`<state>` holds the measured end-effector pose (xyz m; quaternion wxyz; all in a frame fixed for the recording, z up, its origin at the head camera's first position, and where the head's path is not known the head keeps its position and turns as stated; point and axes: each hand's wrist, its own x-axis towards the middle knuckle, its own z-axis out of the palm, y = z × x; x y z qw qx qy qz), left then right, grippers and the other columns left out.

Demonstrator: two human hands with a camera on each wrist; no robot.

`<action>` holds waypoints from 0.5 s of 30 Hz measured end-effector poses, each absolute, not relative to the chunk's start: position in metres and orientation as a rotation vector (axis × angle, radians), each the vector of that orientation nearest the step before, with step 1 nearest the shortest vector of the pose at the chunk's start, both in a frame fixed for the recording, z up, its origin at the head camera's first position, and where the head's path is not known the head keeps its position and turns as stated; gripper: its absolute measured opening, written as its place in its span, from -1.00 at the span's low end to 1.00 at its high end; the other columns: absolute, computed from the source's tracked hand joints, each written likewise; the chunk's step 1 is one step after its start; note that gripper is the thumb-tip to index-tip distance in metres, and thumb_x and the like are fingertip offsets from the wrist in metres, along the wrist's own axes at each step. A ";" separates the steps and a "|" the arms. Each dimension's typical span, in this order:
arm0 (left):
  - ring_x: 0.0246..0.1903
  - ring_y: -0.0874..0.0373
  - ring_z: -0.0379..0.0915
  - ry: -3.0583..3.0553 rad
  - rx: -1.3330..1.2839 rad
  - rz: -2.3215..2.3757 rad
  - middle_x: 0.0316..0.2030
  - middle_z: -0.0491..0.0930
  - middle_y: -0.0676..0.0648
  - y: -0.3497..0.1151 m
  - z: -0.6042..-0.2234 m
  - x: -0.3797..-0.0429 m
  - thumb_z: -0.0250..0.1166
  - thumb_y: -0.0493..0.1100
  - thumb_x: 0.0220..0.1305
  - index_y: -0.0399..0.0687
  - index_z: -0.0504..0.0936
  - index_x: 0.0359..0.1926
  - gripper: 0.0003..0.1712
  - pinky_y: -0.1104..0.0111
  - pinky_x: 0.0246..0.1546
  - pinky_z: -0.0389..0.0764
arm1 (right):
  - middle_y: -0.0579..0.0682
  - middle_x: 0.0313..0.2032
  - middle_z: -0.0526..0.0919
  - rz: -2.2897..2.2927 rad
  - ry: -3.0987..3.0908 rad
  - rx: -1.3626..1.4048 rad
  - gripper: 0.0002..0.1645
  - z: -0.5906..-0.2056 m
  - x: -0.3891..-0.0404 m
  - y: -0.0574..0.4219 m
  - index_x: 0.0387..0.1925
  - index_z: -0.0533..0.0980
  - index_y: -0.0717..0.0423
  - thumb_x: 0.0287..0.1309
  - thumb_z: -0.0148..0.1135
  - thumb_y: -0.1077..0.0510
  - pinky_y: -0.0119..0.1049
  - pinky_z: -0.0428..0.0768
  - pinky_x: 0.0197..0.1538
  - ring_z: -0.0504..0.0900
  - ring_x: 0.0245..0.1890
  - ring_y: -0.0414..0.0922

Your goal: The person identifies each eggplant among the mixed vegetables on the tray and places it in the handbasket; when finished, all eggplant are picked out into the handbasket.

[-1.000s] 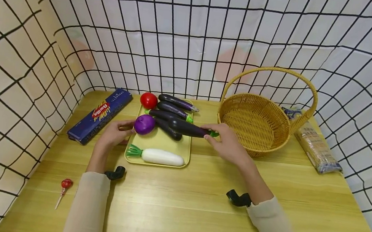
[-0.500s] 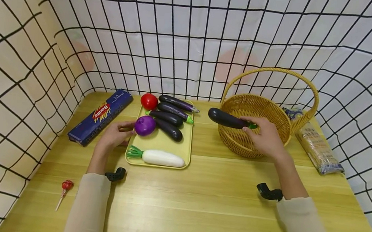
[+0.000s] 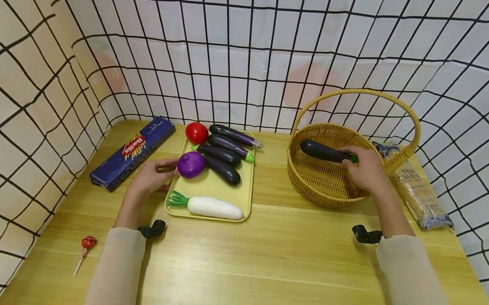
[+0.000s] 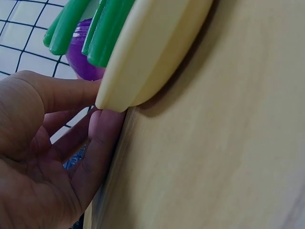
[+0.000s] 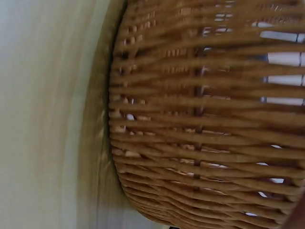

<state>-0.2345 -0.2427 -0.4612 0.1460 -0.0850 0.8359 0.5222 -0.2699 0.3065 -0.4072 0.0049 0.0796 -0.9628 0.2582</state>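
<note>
Eggplant (image 3: 322, 151) at the mouth of the wicker basket (image 3: 312, 189), toward the surface's (image 3: 253, 274) far right corner.
Our right hand (image 3: 366, 171) pinches the stem end; our left hand (image 3: 152, 177) grips the tray (image 3: 217, 189). A slack pinch could drop it, we judge. Left-wrist view shows a fingertip (image 4: 104, 125) beneath the tray's rim; head view doesn't.

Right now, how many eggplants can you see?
5: four eggplants on the yellow tray, one held eggplant in the right hand at the basket, whose inside is partly hidden.
</note>
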 end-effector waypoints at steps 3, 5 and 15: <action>0.25 -0.09 0.38 2.415 -0.236 1.500 0.39 0.32 -0.07 -0.244 -0.461 -0.235 0.25 -0.09 0.34 0.18 0.40 0.37 -0.42 0.24 -0.10 0.71 | 0.33 0.24 0.42 0.766 -3.040 0.228 -0.56 -0.410 -0.283 0.309 0.25 0.43 0.11 0.38 0.02 0.18 0.23 0.41 0.07 0.39 0.17 0.32; 0.24 -0.08 0.38 2.421 -0.232 1.492 0.39 0.33 -0.07 -0.245 -0.462 -0.235 0.25 -0.08 0.35 0.20 0.40 0.37 -0.42 0.25 -0.10 0.71 | 0.33 0.22 0.43 0.737 -3.063 0.199 -0.56 -0.412 -0.291 0.310 0.25 0.42 0.09 0.39 0.00 0.17 0.19 0.41 0.01 0.40 0.14 0.31; 0.23 -0.07 0.38 2.428 -0.220 1.495 0.38 0.33 -0.05 -0.246 -0.466 -0.235 0.25 -0.08 0.35 0.22 0.40 0.37 -0.42 0.26 -0.11 0.70 | 0.34 0.26 0.38 0.763 -3.113 0.127 -0.55 -0.431 -0.314 0.308 0.26 0.40 0.15 0.37 -0.02 0.22 0.33 0.34 0.20 0.30 0.23 0.35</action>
